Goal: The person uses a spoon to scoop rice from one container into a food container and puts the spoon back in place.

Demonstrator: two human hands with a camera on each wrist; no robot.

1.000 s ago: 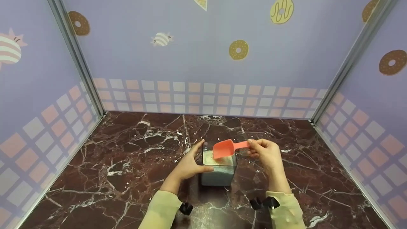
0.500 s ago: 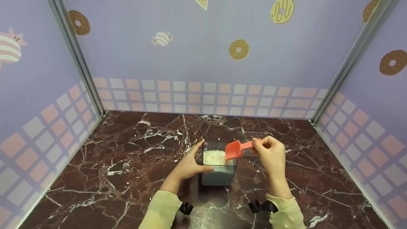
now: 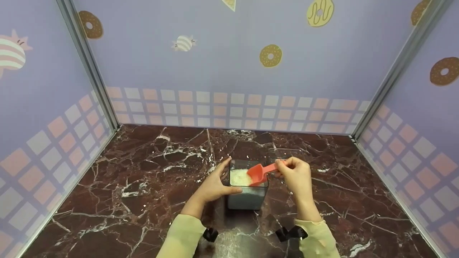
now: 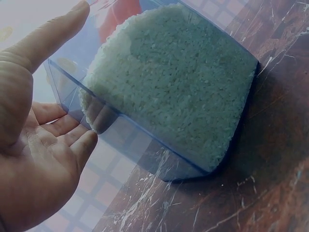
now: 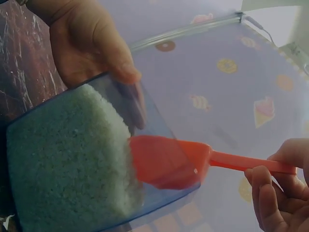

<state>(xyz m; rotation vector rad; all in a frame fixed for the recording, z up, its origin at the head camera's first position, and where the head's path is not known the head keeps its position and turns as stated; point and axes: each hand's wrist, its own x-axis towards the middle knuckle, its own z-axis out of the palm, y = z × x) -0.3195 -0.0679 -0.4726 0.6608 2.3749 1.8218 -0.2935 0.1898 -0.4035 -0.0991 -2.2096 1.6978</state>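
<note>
A clear bluish square container (image 3: 246, 201) stands on the marble-patterned table, mostly filled with white rice (image 4: 174, 82). My left hand (image 3: 212, 186) holds it at the left, with the thumb across the near face by the rim and the fingers along the left side. With my right hand (image 3: 297, 175) I pinch the handle of a red-orange scoop (image 3: 256, 175) between thumb and fingers. The scoop's bowl is inside the container's mouth at the right, its front edge touching the rice, as the right wrist view shows.
Behind my right hand lies a flat, transparent lid-like piece (image 3: 287, 153), partly hidden. White specks are scattered on the table (image 3: 154, 186) left of the container. Patterned purple panels (image 3: 222, 71) enclose the back and both sides.
The scoop first shifted right, away from the middle of the container, then came back left and lower, tilting its edge down into the rice. My left hand and the container have stayed put.
</note>
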